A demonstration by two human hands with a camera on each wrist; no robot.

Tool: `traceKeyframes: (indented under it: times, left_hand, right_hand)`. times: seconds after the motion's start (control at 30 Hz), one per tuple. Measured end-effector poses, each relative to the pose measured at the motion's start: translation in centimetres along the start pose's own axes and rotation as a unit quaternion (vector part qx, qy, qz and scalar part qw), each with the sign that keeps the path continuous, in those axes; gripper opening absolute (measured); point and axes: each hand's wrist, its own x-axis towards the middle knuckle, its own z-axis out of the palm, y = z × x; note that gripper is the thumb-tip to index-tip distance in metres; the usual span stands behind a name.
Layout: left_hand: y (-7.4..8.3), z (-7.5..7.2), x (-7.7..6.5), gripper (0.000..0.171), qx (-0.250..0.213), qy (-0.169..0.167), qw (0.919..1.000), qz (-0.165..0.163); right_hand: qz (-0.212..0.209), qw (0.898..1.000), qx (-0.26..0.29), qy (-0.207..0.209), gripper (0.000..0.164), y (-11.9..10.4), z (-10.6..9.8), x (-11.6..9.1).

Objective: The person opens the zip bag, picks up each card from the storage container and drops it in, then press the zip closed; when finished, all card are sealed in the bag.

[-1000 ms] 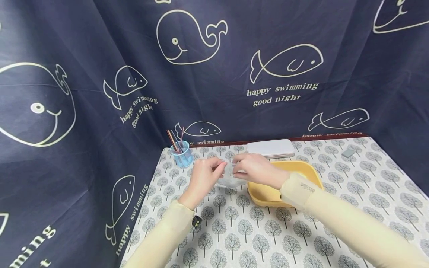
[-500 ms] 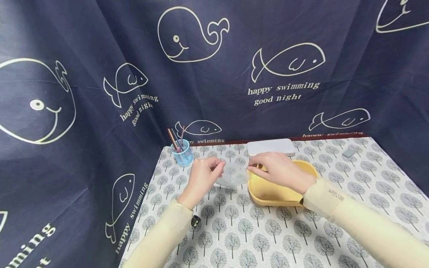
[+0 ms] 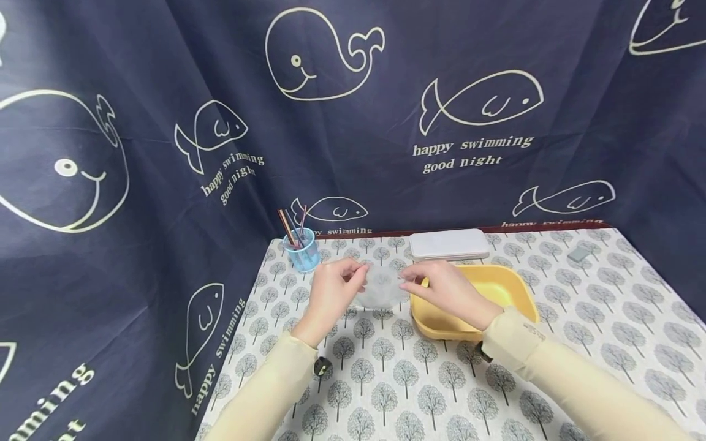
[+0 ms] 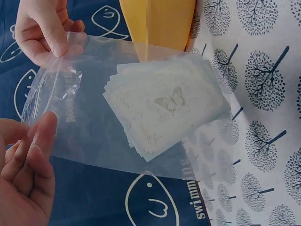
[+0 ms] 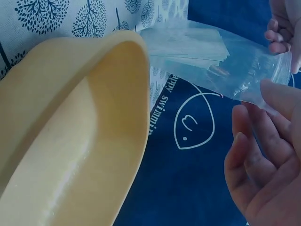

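A clear zip-top plastic bag (image 3: 382, 288) hangs between both hands above the table. Inside it lies a fanned stack of pale paper sheets (image 4: 171, 101), the top one bearing a butterfly print. My left hand (image 3: 333, 289) pinches one end of the bag's zip edge. At the other end of that edge, the right hand (image 3: 448, 293) grips the plastic between thumb and fingers. In the left wrist view the zip strip runs between the two hands, with the sheets toward the bag's far end. The right wrist view shows the bag partly behind the yellow bin's rim.
A yellow plastic bin (image 3: 436, 334) stands under and beside the right hand. Behind it lies a white case (image 3: 449, 244). A blue cup (image 3: 304, 254) with several pencils stands back left. A small grey block (image 3: 578, 254) lies back right on the tree-print cloth.
My right hand moved right, away from the left hand, along the bag's edge, then slightly back left. The left hand has stayed nearly in place, and the bag is more spread out.
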Motion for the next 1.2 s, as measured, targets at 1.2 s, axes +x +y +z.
traceKeyframes:
  times: [1.2]
  left_hand:
    - [-3.0, -1.5, -0.9, 0.024, -0.077, -0.013, 0.9966, -0.027]
  right_hand:
    - [0.023, 0.986, 0.166, 0.021, 0.010, -1.4, 1.5, 3.1]
